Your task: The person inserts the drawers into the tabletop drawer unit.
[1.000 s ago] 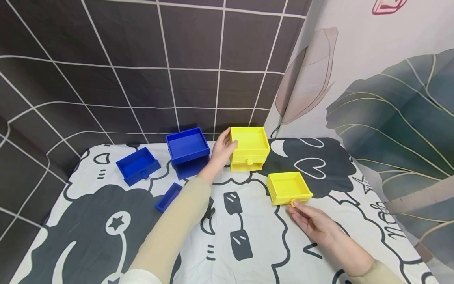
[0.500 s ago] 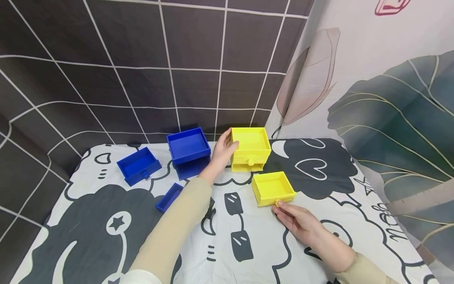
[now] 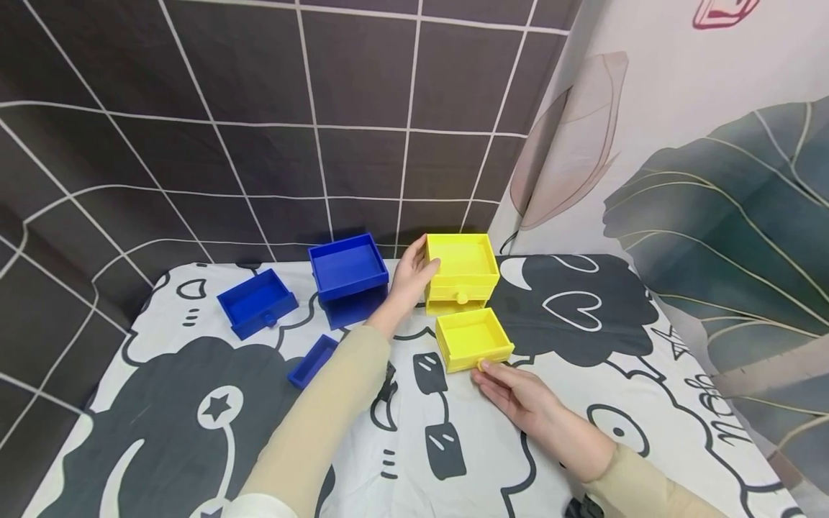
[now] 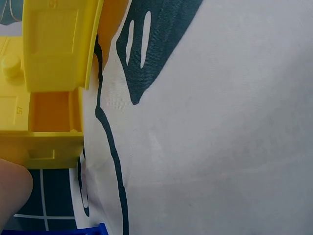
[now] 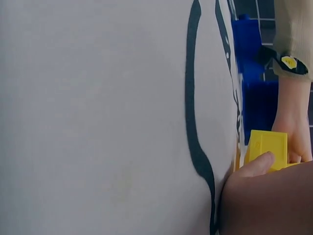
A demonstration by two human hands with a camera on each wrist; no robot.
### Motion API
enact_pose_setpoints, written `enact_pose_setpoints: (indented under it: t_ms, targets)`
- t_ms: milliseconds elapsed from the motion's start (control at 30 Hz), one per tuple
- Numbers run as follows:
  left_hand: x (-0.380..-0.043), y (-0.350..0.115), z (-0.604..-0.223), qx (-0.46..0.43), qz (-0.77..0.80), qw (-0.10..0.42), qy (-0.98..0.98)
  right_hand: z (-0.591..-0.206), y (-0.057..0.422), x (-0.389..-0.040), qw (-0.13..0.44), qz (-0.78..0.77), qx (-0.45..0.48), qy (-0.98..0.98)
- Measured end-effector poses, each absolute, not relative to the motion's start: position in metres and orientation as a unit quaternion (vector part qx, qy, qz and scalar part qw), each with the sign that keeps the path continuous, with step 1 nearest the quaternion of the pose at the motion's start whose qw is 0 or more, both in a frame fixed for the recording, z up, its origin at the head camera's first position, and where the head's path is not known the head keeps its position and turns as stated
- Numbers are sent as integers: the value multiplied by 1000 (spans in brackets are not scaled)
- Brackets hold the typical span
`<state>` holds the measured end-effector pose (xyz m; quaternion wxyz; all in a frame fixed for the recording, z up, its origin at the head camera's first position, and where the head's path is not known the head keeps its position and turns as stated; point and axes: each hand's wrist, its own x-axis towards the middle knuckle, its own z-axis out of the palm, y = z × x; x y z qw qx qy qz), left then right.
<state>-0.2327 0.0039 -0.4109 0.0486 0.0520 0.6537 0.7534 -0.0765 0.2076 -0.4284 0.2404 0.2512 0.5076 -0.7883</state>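
My right hand [image 3: 518,399] pinches the knob of a yellow drawer [image 3: 475,339], held just in front of a small yellow drawer cabinet [image 3: 461,255]. The cabinet has one drawer fitted in its upper slot, its knob facing me, and an open lower slot. At its left side my left hand [image 3: 408,280] grips it, thumb near the front edge and fingers toward the back. In the left wrist view the loose drawer [image 4: 56,46] overlaps the lower slot [image 4: 54,110]. The right wrist view shows the thumb against the drawer front [image 5: 269,147].
A blue cabinet [image 3: 350,266] with no drawers in its front stands left of the left hand. Two blue drawers lie farther left: a larger one [image 3: 257,303] and a smaller one [image 3: 313,360], partly behind the left sleeve. A dark tiled-pattern curtain [image 3: 259,158] rises behind.
My right hand has moved the yellow drawer leftward, from right of the cabinet to in front of it. The left hand has stayed on the cabinet.
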Motion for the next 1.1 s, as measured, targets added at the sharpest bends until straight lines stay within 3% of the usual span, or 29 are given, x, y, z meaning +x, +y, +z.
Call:
enact_pose_setpoints:
  t_ms: [1100]
  targets:
    - [-234, 6, -413, 39, 754, 45, 654, -432, 170, -92, 163, -785, 300, 517]
